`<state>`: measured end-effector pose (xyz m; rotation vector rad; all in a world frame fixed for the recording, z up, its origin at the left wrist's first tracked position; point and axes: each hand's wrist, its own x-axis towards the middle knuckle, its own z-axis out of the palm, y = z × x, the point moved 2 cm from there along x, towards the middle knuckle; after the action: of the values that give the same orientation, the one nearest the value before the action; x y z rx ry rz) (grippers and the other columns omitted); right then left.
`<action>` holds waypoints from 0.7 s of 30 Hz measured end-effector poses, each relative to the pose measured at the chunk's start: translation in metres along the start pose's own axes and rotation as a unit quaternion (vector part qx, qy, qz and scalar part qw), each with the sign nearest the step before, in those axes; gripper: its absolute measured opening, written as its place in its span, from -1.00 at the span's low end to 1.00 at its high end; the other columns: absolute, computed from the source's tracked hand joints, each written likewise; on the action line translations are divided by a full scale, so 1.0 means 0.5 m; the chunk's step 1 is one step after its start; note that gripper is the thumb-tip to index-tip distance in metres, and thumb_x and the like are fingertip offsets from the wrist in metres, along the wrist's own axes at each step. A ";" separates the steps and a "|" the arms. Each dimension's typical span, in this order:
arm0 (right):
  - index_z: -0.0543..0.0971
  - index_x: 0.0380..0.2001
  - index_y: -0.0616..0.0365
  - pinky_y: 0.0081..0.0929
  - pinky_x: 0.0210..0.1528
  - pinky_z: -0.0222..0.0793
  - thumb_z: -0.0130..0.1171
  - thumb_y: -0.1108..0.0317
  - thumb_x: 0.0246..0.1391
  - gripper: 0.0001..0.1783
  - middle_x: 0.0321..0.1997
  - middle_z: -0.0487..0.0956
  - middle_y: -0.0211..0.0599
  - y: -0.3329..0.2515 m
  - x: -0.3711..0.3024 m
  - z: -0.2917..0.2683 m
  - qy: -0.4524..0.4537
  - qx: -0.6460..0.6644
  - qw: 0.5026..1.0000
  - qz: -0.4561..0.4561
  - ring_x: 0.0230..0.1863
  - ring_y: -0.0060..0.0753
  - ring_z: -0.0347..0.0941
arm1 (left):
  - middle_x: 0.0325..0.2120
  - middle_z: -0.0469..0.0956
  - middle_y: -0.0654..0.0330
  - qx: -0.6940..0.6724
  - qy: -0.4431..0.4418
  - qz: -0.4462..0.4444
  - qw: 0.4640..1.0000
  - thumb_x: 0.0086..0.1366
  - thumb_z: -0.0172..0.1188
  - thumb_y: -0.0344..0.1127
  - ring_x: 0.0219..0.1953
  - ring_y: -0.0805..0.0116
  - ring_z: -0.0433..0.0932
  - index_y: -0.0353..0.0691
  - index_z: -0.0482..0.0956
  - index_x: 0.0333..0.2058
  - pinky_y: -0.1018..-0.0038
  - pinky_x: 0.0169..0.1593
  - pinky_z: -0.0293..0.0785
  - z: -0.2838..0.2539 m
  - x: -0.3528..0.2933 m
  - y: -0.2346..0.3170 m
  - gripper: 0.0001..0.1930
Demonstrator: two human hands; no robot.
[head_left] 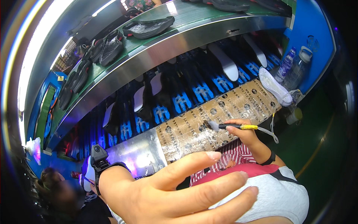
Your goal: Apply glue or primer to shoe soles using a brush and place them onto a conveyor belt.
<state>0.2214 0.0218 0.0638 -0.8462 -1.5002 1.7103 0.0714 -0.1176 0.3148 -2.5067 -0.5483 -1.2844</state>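
Close to the view, my left hand [179,186] stretches across the lower middle with its fingers spread and nothing in it. A strapped small camera [98,153] sits at that wrist. My right hand [246,133] is closed around a brush [231,127] with a black body, a yellow wrapped end and pale bristles. From the yellow end trails a thin white tube [269,133]. The bristles are over the brown taped cardboard [209,118] covering the bench; whether they touch it, I cannot tell. A white shoe sole [275,86] lies at the cardboard's far right corner.
Beyond the bench, several soles, among them a white one [226,61], rest on a rack with blue holders [181,102]. Above runs a green conveyor [186,18] carrying dark soles [148,27]. Bottles [298,65] stand at right. Another person [59,190] is at lower left.
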 end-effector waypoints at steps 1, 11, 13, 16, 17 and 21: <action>0.55 -0.24 0.28 -0.74 -0.39 0.29 0.21 0.39 -0.10 -0.70 -0.47 0.54 -0.39 0.007 0.000 0.000 -0.008 -0.013 1.000 0.001 -0.45 -0.69 0.40 | -0.44 0.56 0.22 -0.007 0.011 -0.002 1.000 -0.05 0.21 -0.18 -0.40 0.31 0.57 0.29 0.51 -0.23 0.24 -0.17 0.40 0.001 -0.001 0.005 -0.67; 0.56 -0.25 0.25 -0.76 -0.39 0.27 0.20 0.39 -0.09 -0.72 -0.48 0.54 -0.41 -0.022 -0.015 -0.017 0.024 0.001 0.999 0.025 -0.44 -0.68 0.41 | 0.11 0.17 -0.10 0.459 0.087 -0.387 0.795 0.10 0.11 -0.12 0.17 0.03 0.14 -0.13 0.13 0.17 0.24 0.19 0.01 -0.296 -0.223 -0.340 -0.34; 0.55 -0.25 0.27 -0.76 -0.39 0.29 0.20 0.39 -0.09 -0.72 -0.47 0.54 -0.39 -0.016 -0.009 -0.006 0.008 -0.022 1.000 0.017 -0.44 -0.67 0.42 | 0.09 0.05 -0.34 0.554 0.103 -0.474 0.677 -0.03 0.20 0.08 0.15 -0.19 0.09 -0.11 -0.01 0.21 0.20 0.19 0.02 -0.448 -0.374 -0.422 -0.11; 0.55 -0.25 0.27 -0.74 -0.38 0.31 0.20 0.39 -0.10 -0.71 -0.47 0.55 -0.37 -0.028 -0.015 -0.007 0.026 -0.046 0.999 0.001 -0.45 -0.67 0.42 | 0.06 0.07 -0.41 0.532 0.116 -0.599 0.587 -0.15 0.23 0.24 0.13 -0.27 0.11 0.02 -0.05 0.22 0.16 0.15 0.10 -0.534 -0.487 -0.500 0.00; 0.56 -0.26 0.28 -0.73 -0.38 0.32 0.20 0.40 -0.10 -0.72 -0.47 0.55 -0.36 -0.034 -0.015 -0.004 0.027 -0.060 0.998 -0.004 -0.44 -0.67 0.43 | 0.05 0.14 -0.34 0.527 0.083 -0.599 0.597 -0.15 0.24 0.22 0.12 -0.20 0.16 -0.03 0.02 0.20 0.19 0.13 0.13 -0.566 -0.534 -0.522 -0.03; 0.56 -0.27 0.28 -0.72 -0.38 0.31 0.20 0.41 -0.10 -0.73 -0.46 0.55 -0.36 -0.023 -0.007 -0.013 0.055 -0.067 0.996 -0.018 -0.45 -0.67 0.42 | -0.06 0.38 -0.13 0.487 0.033 -0.663 0.567 -0.17 0.29 0.14 0.02 0.02 0.36 -0.18 0.26 0.05 0.30 0.05 0.26 -0.562 -0.545 -0.582 -0.17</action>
<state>0.2295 0.0232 0.0744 -0.9621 -1.5593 1.5252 -0.4059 -0.0280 0.2713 -0.7912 -2.4821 -0.7718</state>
